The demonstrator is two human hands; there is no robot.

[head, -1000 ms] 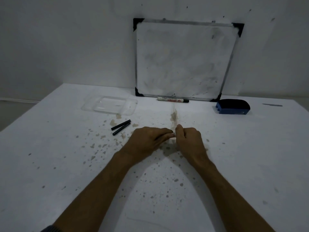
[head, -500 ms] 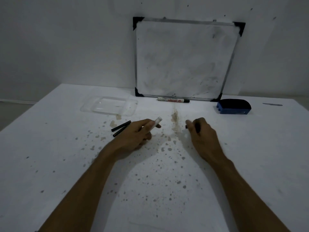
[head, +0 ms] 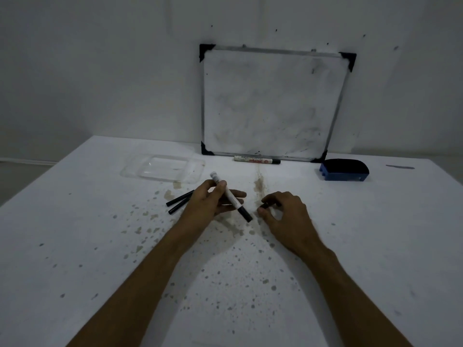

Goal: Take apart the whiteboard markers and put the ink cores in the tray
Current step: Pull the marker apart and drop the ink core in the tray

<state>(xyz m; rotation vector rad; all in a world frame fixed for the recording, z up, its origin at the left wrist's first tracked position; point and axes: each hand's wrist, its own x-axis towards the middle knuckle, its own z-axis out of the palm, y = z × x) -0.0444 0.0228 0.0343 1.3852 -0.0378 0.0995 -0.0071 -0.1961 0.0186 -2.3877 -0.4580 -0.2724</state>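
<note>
Half a second back the left hand [head: 213, 204] held the marker [head: 229, 196] low and nearly level with only its pale end showing; now the marker is raised and tilted, its white end pointing toward the clear tray [head: 162, 167] and its dark end, uncapped, angled down toward the right hand [head: 283, 211], which has drawn a little nearer; the left grip is closed on the marker barrel, thumb over the top and the other fingers beneath; the right grip is narrow, pinching a small black cap [head: 265, 205] between thumb and forefinger just above the desk [head: 75, 246]; two black ink cores [head: 179, 201] lie side by side on the desk just short of the tray, partly behind the left hand, so they are not yet in it; the tray looks empty; a second marker [head: 256, 159] lies beyond the tray's right side, at the foot of the whiteboard [head: 273, 103], with a blue eraser [head: 344, 170] further right still; the step in hand appears to be opening this marker to free its core; to do it well, set the cap down first, hold the barrel steady, and pull straight along its axis rather than bending it; keep the dark end low, since the desk is already spotted.
</note>
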